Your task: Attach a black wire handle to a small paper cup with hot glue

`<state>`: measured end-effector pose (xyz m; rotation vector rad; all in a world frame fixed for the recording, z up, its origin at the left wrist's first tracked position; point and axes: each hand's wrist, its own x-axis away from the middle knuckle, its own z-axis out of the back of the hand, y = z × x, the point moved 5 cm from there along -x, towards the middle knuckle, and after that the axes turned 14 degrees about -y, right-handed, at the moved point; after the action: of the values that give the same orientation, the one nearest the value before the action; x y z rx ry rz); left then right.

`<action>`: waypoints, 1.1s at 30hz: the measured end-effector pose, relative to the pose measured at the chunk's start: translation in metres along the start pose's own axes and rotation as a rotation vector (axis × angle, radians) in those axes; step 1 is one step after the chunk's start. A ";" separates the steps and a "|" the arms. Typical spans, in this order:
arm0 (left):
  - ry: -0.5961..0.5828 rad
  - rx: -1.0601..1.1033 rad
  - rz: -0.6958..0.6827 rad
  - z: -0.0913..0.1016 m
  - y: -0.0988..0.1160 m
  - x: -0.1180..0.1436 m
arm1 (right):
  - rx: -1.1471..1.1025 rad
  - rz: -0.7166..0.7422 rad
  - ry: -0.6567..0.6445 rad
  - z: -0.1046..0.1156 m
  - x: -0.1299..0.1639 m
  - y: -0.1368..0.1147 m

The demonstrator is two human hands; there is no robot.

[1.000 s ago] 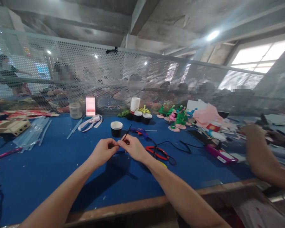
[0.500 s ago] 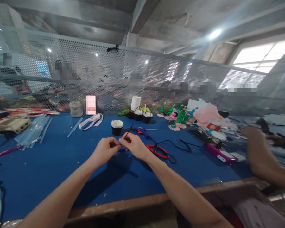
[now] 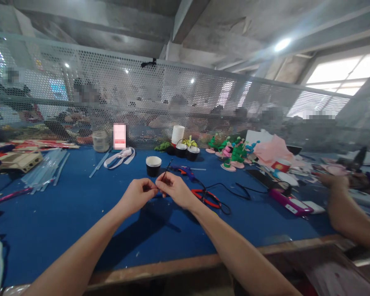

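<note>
My left hand (image 3: 142,192) and my right hand (image 3: 175,190) meet above the blue table, fingertips pinched together. A thin black wire-like strip (image 3: 168,166) slants up out of my right fingers. Its lower end runs in between the fingertips of both hands, where the fingers hide it. Just beyond my hands stands a small paper cup (image 3: 153,167), black outside and white inside. Right of the cup lies a blue glue gun (image 3: 187,172). A tool with red looped handles (image 3: 209,199) rests near my right wrist.
Clear glue sticks (image 3: 46,170) lie at left. Behind are a jar (image 3: 100,142), white ribbon (image 3: 120,157), small cups with handles (image 3: 193,153) and green figures (image 3: 237,153). A purple power strip (image 3: 290,203) lies at right, near another person's arm (image 3: 347,205).
My hands keep the same pinch with almost no movement. The view has turned slightly, so the table things sit a little further right. The other person's hand at right has shifted.
</note>
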<state>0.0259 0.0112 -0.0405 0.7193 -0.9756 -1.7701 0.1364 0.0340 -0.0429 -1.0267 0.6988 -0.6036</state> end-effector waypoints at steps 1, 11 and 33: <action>-0.019 0.037 0.008 -0.001 0.000 0.000 | -0.007 0.002 -0.012 0.000 0.000 0.000; -0.051 0.138 0.020 -0.003 0.002 -0.001 | 0.144 -0.042 0.070 0.004 0.002 0.001; -0.065 0.089 0.000 -0.007 -0.005 -0.004 | 0.150 -0.022 0.071 0.002 0.001 0.006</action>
<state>0.0304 0.0140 -0.0484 0.7211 -1.1039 -1.7688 0.1387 0.0366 -0.0475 -0.8780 0.6943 -0.7036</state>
